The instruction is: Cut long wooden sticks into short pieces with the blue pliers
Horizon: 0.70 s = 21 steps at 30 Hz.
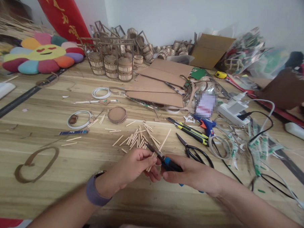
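My left hand [141,162], with a purple band on its wrist, pinches a few short wooden sticks [153,158]. My right hand [189,172] is wrapped round cutting pliers [171,164] with black and blue handles. The pliers' jaws lie across the left fingertips. A longer wooden stick [165,139] rises beside the jaws; whether they grip it I cannot tell. Just beyond my hands lies a loose pile of short cut sticks [133,139]. A round, shallow cardboard piece [117,115] with a ribbed rim sits behind the pile.
Black scissors [194,152], a yellow utility knife [191,132] and a blue glue gun [207,124] lie to the right. A power strip [234,112] trails cables. Tape rolls [79,120] lie left. Flat cardboard [158,90] and small baskets in frames [110,65] are behind.
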Each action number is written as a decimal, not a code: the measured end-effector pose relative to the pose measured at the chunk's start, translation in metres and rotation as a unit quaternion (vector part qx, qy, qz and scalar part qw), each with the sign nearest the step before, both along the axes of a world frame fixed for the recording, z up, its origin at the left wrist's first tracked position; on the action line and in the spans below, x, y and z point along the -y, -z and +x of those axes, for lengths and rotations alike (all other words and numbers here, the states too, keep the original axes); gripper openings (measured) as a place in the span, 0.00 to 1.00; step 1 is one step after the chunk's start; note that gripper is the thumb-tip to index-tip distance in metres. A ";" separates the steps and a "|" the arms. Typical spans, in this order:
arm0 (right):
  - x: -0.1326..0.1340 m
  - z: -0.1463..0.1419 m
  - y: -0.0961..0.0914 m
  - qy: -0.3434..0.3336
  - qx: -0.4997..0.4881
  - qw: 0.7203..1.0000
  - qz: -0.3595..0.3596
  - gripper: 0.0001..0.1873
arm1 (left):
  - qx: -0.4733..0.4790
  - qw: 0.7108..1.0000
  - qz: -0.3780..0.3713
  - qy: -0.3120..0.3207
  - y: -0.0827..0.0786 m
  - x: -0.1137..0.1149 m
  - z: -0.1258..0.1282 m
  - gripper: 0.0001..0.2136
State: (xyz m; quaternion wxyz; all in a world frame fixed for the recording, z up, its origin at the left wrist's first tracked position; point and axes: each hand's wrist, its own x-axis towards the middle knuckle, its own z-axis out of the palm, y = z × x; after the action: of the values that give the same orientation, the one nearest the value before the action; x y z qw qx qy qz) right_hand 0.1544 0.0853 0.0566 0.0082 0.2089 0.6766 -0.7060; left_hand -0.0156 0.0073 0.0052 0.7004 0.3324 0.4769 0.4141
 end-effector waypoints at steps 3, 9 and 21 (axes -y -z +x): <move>-0.001 -0.001 -0.001 -0.013 0.002 1.000 0.001 0.10 | -0.003 1.000 0.004 0.002 0.001 0.000 0.000 0.24; -0.001 -0.001 0.003 -0.019 0.050 0.997 0.062 0.07 | -0.001 1.000 0.003 0.000 -0.001 0.000 0.001 0.24; 0.005 0.001 0.021 0.031 0.088 0.971 0.220 0.05 | -0.025 0.999 0.044 0.014 -0.001 0.000 0.000 0.22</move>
State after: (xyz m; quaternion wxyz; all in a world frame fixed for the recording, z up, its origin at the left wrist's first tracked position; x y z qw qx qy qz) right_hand 0.1554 0.0806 0.0355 -0.0007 0.2879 0.8052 -0.5185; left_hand -0.0156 0.0071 0.0058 0.6785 0.3798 0.4707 0.4170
